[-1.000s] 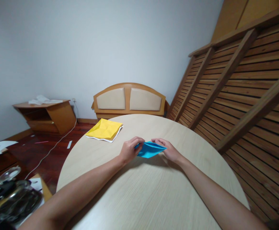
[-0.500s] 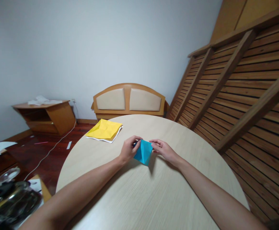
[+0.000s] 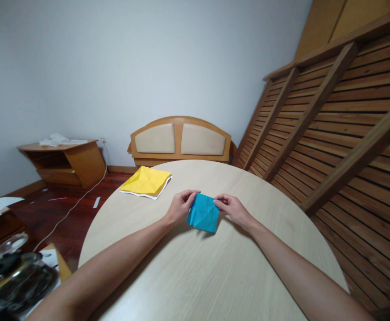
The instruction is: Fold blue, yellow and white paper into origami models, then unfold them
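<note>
- Paper, blue and folded, lies near the middle of the round worktop.
- Left hand pinches its left corner; right hand pinches its right corner.
- Yellow paper sheet rests well apart, near the worktop's far-left edge.

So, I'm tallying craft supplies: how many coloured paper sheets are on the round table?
2: a blue folded paper pinched between the left hand and right hand, and a yellow paper near the table's far-left edge.
</note>
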`<state>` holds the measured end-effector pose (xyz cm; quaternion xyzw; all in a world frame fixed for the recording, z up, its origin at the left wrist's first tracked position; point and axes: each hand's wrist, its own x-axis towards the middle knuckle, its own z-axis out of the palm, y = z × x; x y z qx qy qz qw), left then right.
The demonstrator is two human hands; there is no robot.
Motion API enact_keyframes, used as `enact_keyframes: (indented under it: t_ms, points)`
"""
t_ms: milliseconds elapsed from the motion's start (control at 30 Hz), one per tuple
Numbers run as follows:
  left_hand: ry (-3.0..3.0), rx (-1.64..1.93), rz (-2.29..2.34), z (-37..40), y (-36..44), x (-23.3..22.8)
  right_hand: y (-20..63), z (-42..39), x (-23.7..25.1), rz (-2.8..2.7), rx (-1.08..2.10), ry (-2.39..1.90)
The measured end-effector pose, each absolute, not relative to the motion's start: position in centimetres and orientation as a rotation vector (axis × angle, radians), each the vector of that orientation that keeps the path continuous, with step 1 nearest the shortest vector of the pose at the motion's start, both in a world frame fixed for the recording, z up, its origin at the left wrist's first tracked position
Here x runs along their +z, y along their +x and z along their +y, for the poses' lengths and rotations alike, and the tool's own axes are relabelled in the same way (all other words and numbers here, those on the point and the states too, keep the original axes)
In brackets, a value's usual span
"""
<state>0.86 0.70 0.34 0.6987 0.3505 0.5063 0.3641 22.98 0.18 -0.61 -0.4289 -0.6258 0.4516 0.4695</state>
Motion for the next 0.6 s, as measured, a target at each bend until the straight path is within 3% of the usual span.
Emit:
enact_keyframes:
  t_ms: [600]
  points:
    - [1.655, 1.179, 0.989, 1.43, 1.43, -0.40, 23.15, 0.32, -0.30, -1.476, 0.949, -1.079]
